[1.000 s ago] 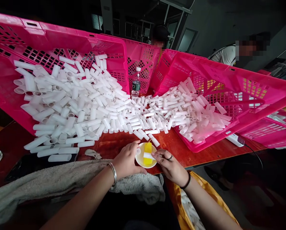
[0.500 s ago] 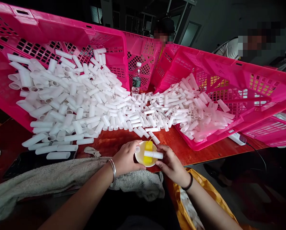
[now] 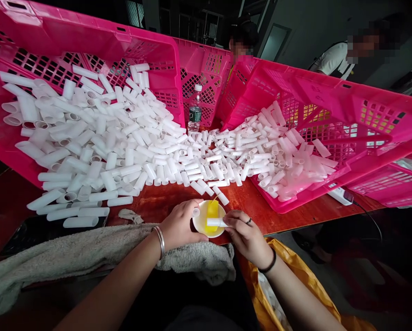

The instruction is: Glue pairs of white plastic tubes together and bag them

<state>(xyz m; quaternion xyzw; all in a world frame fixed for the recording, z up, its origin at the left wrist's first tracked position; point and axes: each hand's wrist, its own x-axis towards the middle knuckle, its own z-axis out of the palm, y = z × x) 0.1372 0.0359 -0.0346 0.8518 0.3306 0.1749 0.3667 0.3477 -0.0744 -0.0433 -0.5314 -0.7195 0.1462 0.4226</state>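
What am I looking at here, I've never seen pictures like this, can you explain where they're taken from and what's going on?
There's no machine here: these are a person's bare hands, and every picture comes from one camera worn on that person's head, looking forward and down.

The left hand curls around the side of a small white bowl with something yellow in it. The right hand holds a white tube over the bowl.

On the reddish table lies a big heap of similar tubes, spreading out of pink crates. A bottle stands behind the heap, and a grey towel lies along the near side.
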